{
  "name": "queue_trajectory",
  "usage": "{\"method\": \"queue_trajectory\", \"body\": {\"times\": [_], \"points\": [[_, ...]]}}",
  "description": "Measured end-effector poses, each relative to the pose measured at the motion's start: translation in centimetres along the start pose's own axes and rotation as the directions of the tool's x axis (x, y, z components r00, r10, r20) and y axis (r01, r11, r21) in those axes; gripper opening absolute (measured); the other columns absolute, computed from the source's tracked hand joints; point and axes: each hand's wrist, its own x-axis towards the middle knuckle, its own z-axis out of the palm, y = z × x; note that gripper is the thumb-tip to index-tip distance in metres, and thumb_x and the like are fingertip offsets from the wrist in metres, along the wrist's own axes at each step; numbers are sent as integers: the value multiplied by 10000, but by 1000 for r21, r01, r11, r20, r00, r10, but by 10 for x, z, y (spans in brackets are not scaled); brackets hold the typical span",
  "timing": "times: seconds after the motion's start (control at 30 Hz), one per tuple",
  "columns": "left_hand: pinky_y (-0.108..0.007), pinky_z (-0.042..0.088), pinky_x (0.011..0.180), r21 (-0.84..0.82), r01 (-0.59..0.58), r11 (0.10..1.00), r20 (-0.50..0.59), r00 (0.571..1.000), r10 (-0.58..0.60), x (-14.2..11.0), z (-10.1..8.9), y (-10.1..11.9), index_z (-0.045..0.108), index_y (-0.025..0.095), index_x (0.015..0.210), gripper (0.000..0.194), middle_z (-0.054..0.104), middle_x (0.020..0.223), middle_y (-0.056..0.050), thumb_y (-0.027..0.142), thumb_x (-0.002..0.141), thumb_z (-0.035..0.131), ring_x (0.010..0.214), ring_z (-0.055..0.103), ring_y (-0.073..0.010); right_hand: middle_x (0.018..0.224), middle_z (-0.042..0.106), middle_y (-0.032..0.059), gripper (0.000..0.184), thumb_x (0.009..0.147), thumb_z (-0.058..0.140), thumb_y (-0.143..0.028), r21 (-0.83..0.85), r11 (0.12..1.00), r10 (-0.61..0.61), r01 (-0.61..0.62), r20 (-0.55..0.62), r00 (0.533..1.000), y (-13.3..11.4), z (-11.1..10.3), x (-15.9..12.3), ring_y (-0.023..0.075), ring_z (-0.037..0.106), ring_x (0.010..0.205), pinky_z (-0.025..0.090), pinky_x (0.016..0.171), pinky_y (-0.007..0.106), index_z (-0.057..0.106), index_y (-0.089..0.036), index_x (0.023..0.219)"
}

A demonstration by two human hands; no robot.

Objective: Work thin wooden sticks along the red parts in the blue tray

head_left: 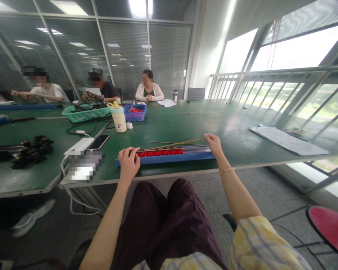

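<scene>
A long blue channel-shaped tray lies along the table's near edge. Several red blocks sit in a row in its left part; a clear or shiny strip shows in its right part. My right hand pinches one end of a thin yellow strip, raised above the tray's right end. That strip slants down leftward over the blocks to my left hand, whose bent fingers close at the tray's left end. Their exact hold there is partly hidden. Another thin strip lies on the table behind the tray.
Left of the tray are a phone, a white power bank and cables. Farther back stand a cup, a green basket and a blue basket. Papers lie at right. Several people sit across the table.
</scene>
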Motion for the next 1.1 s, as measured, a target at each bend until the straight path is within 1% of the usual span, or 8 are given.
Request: {"method": "queue_trajectory", "body": {"times": [0.33,0.53,0.67,0.87,0.97,1.1], "points": [[-460,384,1015,3,5,1000,7,1000,-5,0,-1,0,699,225,1130,307,621,1142,-104,207,901,495,1098,459,-289,548,387,-35,499,901,455,-590,-33,998,44,-48,-93,995,1,1,0,128,385,585,281,592,284,453,-212,575],[-457,387,1020,10,1,1000,12,1000,-2,-1,0,-1,695,226,1134,308,616,1151,-103,208,898,497,1107,453,-287,556,390,-35,498,905,435,-595,-13,997,71,-74,-156,985,8,1,1,129,378,594,295,592,279,417,-221,577],[-463,384,1021,-1,1,1000,13,1000,-1,0,0,0,695,227,1133,313,617,1150,-105,204,893,496,1108,448,-290,562,392,-35,482,902,437,-589,10,996,92,-92,-195,977,12,0,1,133,382,593,310,595,277,427,-224,587],[-469,377,1019,-13,11,1000,21,1000,-11,-1,0,0,696,231,1134,322,614,1150,-110,203,881,498,1109,451,-294,570,408,-24,520,894,387,-659,11,993,117,-118,-248,962,13,-1,2,146,390,598,333,590,275,401,-238,589],[-466,377,1018,-12,18,1000,26,1000,-17,0,0,1,697,229,1130,317,616,1149,-110,206,885,498,1110,447,-293,572,417,-21,530,899,368,-670,-3,993,115,-119,-245,963,13,-1,1,148,399,602,328,587,274,406,-239,592],[-461,377,1024,-15,18,1000,27,999,-18,0,0,2,692,227,1130,311,617,1151,-110,206,892,492,1111,438,-288,563,418,-22,518,920,373,-625,-48,993,91,-104,-212,973,11,-2,0,143,401,600,303,588,280,420,-232,586]]}}
